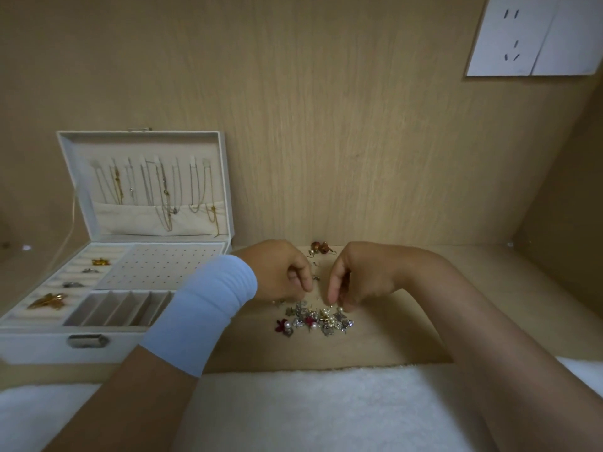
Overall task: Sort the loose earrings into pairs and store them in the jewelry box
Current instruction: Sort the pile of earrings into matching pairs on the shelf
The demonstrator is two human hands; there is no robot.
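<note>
At the far left the white jewelry box (98, 345) stands open on the wooden desk (359, 347), its long side running left to right and its lid (143, 187) tilted up against the back panel, hung with chain necklaces (163, 190). In the tray, brooches (47, 301) lie in the ring rolls at left, a perforated earring panel (163, 265) fills the rear right, and narrow divided compartments (114, 308) sit at the front. A light blue wristband (202, 314) on the left forearm crosses over the box's front right corner, covering part of those compartments. The left hand (277, 272) hangs curled, fingers drawn together, just above the pile of loose earrings (316, 319); whether it grips one is hard to tell. The pile stretches left to right on the desk, right of the box. Behind it lies a red-bead earring (319, 247). The right hand (362, 278) reaches down with fingertips (332, 296) pinched at the pile's top edge. A white fluffy cloth (310, 409) spans the near edge; a wall socket (528, 34) sits upper right.
</note>
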